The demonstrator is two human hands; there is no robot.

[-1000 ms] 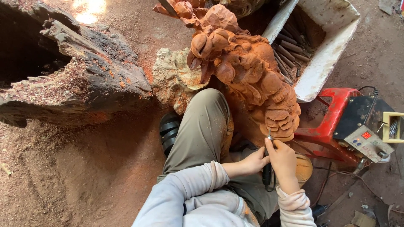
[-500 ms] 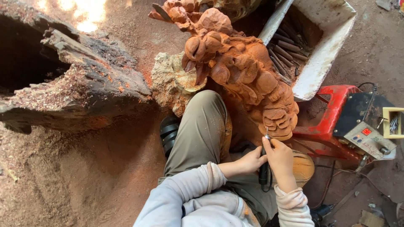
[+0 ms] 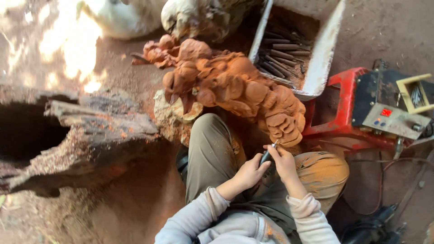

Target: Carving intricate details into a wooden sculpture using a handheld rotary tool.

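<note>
A reddish-brown carved wooden sculpture (image 3: 235, 86) with rounded lumps lies tilted across my lap and the ground. My left hand (image 3: 250, 172) and my right hand (image 3: 285, 163) are close together at its lower end. Both grip a slim dark carving tool (image 3: 267, 155) whose metal tip touches the carved folds of the sculpture. My legs, in olive trousers dusted with orange sawdust, sit under the piece.
A large rough hollow log (image 3: 81, 140) lies at left on sawdust-covered ground. A white tray (image 3: 323, 49) holding several chisels stands behind the sculpture. A red machine with a grey control box (image 3: 389, 113) sits at right, with cables below it.
The view has shifted, so the sculpture and log sit lower and more central in frame. My hands stay together on the tool at the sculpture's lower end.
</note>
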